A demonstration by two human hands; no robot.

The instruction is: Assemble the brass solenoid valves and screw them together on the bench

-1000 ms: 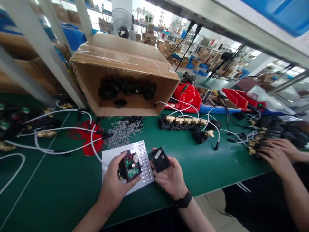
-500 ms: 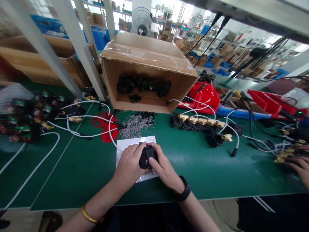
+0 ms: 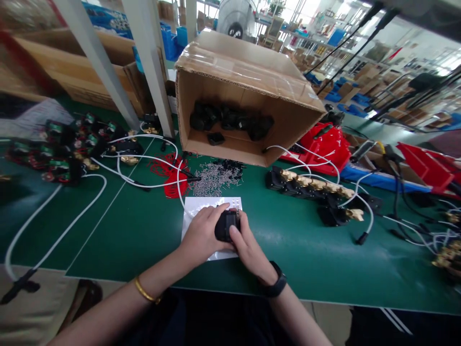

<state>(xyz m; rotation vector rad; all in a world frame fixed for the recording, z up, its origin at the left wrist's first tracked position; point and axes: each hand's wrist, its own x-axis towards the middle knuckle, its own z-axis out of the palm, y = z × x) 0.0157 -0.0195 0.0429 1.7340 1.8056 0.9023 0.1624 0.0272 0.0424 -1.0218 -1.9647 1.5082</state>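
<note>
"So, where does the black housing [image 3: 228,226] sit against the fingers?"

"Between the two hands, above the white sheet [image 3: 191,207]. The left hand [image 3: 201,231] is closed on its left side, one finger reaching along the far edge. The right hand [image 3: 252,250] clamps the right side, its thumb laid on the near part."

"Can you see every fingertip?"

"No, some are hidden behind the housing, and the hands cover much of it and part of the sheet."

"And around them, from the left?"

"A cluster of open units [image 3: 59,166] shows green boards and red wires. White cables [image 3: 151,186] loop across the green table [image 3: 118,230], one running down to the sheet's left side. Next come red pieces [image 3: 175,186], then a heap of slim metal pins [image 3: 214,180]."

"Anything between the hands and the cardboard carton [image 3: 245,60]?"

"The sheet's far edge and that heap. The carton's open side faces the person, dark parts [image 3: 230,117] inside."

"Further right?"

"A row of black units with brass fittings [image 3: 302,186], well apart from the right hand, and a red bin [image 3: 326,149] behind it."
</note>
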